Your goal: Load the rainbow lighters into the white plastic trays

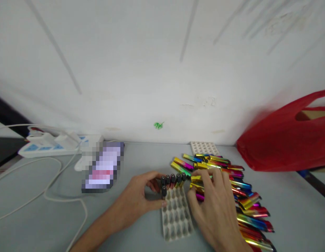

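Observation:
In front of me lies a white tray (177,217) with rows of holes. Several shiny tubes with black tips (172,178) stand upright along its far row, and one more starts the second row at the left. My left hand (136,196) grips the tray's far left corner, thumb at the near side and fingers behind the black tips. Just right of the tray, my right hand (214,201) reaches over a pile of shiny multicoloured tubes (254,219). Its thumb and forefinger close around a gold tube (196,179); the palm hides part of the pile.
A second white holed tray (204,147) lies against the wall behind the pile. A red bag (288,136) stands at the right. To the left are a blurred-out phone (103,168), a power strip (49,147) and loose white cables (82,203).

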### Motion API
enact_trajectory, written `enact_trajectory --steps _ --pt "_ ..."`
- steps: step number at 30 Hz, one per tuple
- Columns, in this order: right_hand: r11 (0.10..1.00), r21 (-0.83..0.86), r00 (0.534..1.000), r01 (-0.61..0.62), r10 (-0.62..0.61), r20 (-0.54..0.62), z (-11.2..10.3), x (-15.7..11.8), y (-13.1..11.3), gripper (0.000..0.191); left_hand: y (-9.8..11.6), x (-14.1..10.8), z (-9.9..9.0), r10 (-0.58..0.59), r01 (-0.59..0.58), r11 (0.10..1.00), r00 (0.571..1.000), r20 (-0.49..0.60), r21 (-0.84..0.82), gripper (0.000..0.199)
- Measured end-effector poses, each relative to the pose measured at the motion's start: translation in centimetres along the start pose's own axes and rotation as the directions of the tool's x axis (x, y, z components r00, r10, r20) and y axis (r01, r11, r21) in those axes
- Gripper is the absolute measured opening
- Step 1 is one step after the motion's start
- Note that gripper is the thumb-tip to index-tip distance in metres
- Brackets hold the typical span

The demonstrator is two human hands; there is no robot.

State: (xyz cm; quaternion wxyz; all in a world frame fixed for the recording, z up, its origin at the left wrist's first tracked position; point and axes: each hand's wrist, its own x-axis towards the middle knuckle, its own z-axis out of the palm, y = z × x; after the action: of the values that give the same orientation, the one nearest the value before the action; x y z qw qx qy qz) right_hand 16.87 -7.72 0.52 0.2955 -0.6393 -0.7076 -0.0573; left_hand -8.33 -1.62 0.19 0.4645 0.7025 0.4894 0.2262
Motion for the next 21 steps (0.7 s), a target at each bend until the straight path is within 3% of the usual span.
enact_trajectory --steps 9,15,21 --pt "0.994 -0.092 0.997 0.051 -0.046 0.063 1.7 -0.8 0.0 0.028 0.1 0.2 -0.5 -0.007 0.009 0.999 0.999 0.043 -0.037 0.061" --pt "0.983 -0.179 0.997 0.045 -0.033 0.071 1.4 -0.3 0.1 0.040 0.2 0.1 -0.4 -0.019 0.027 0.993 0.997 0.069 -0.111 0.058" --pt "0.943 -0.240 0.965 0.231 -0.189 0.183 1.7 -0.3 0.6 0.054 0.2 0.2 -0.3 -0.032 0.042 0.990 0.997 0.076 -0.134 0.058"
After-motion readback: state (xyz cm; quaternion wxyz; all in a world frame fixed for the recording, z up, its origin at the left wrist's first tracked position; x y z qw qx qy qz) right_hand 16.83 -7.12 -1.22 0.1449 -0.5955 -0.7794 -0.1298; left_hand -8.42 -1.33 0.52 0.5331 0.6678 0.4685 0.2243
